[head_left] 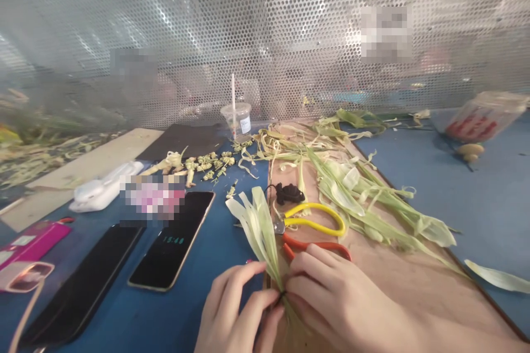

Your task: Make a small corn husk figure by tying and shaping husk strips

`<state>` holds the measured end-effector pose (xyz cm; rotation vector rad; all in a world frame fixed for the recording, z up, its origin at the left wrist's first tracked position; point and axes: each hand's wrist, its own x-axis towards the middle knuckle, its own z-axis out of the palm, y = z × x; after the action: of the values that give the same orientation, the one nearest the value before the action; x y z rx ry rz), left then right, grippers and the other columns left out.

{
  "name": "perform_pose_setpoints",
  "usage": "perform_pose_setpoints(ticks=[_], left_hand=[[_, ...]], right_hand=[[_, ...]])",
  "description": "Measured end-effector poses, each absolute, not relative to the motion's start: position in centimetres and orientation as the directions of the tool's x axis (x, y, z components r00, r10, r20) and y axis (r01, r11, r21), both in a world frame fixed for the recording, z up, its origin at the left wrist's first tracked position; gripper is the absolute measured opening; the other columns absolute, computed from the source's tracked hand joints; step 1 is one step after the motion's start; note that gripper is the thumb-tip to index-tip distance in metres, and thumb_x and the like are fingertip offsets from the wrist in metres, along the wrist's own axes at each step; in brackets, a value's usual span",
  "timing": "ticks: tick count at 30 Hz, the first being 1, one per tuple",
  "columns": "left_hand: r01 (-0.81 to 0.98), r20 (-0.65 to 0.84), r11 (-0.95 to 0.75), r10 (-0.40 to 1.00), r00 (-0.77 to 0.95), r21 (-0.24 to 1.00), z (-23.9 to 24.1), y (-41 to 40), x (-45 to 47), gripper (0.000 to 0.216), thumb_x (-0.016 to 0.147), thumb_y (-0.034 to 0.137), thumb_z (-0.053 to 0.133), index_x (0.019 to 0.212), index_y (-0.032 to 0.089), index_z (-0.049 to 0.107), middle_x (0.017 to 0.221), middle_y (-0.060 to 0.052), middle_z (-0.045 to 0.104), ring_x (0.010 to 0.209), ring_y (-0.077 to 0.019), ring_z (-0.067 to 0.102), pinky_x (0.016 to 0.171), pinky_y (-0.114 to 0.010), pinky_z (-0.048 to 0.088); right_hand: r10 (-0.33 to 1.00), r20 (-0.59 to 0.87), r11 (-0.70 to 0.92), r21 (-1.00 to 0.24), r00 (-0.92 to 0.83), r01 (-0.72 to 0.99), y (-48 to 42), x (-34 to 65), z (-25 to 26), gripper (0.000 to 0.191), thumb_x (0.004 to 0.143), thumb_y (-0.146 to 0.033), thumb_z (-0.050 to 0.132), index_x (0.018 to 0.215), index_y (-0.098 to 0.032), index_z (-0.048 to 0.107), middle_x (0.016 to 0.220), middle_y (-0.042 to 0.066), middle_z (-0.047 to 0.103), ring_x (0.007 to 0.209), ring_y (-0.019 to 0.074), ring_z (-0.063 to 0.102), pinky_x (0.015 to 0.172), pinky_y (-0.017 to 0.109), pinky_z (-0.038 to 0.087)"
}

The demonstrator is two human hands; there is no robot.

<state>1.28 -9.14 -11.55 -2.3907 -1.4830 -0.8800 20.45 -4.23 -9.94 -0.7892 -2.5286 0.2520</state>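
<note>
A bundle of pale green corn husk strips (265,237) fans out away from me, bound near its lower end with black thread (282,296). My left hand (238,311) is closed on the bundle from the left, fingertips at the binding. From the other side my right hand (331,292) has its fingers curled and pressed against the husks by the thread; whether it also pinches a thread end is hidden. Just beyond it lie scissors with one yellow and one red handle (317,220). A tangle of black thread (289,193) rests past the scissors.
Loose husks (356,193) cover the right side of the brown board (397,292). Two dark phones (174,242) lie at left beside a white case (105,185). A plastic cup with a straw (238,120) stands near the perforated metal screen (265,27). At far right, a clear container (482,118) is tilted.
</note>
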Motion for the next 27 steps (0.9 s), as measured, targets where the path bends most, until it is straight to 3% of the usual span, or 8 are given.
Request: perform_pose_setpoints(ticks=[4,11,20,27], left_hand=[[0.873,0.571,-0.477,0.746,0.343,0.099,-11.6,-9.0,1.3,0.008,0.078,0.026,0.06,0.081,0.024,0.067,0.106,-0.006,0.064,0.094,-0.0198,0.06,0.077,-0.029,0.053],[0.883,0.528,-0.441,0.794,0.301,0.16,-11.2,-8.8,1.7,0.009,0.08,0.019,0.054,0.076,0.023,0.062,0.098,-0.005,0.064,0.094,-0.0199,0.059,0.075,-0.028,0.05],[0.876,0.438,-0.466,0.818,0.373,0.125,-10.9,-8.6,2.1,0.018,0.081,0.012,0.044,0.083,0.02,0.06,0.095,-0.006,0.062,0.099,-0.0214,0.054,0.086,-0.033,0.043],[0.862,0.466,-0.487,0.8,0.378,0.137,-11.4,-8.6,2.5,0.026,0.083,0.009,0.036,0.085,0.019,0.06,0.095,-0.004,0.063,0.096,-0.0202,0.052,0.093,-0.035,0.034]], right_hand=[[0.573,0.403,0.818,-0.322,-0.713,0.476,-4.4,20.5,-9.9,0.023,0.09,-0.016,0.041,0.078,-0.016,0.061,0.077,0.005,0.056,0.071,0.014,0.048,0.065,0.024,0.043],[0.54,0.398,0.838,-0.337,-0.742,0.429,-4.1,20.8,-10.0,0.025,0.089,-0.01,0.037,0.071,-0.016,0.053,0.073,0.003,0.054,0.066,0.0137,0.043,0.062,0.024,0.039],[0.465,0.521,0.874,-0.141,-0.716,0.465,-4.3,20.4,-10.6,0.025,0.083,-0.009,0.036,0.062,-0.017,0.047,0.07,0.005,0.049,0.062,0.0153,0.034,0.056,0.029,0.031],[0.458,0.536,0.877,-0.141,-0.71,0.459,-4.3,20.3,-11.3,0.023,0.081,-0.009,0.039,0.061,-0.016,0.045,0.067,0.005,0.048,0.062,0.0156,0.034,0.055,0.029,0.03]])
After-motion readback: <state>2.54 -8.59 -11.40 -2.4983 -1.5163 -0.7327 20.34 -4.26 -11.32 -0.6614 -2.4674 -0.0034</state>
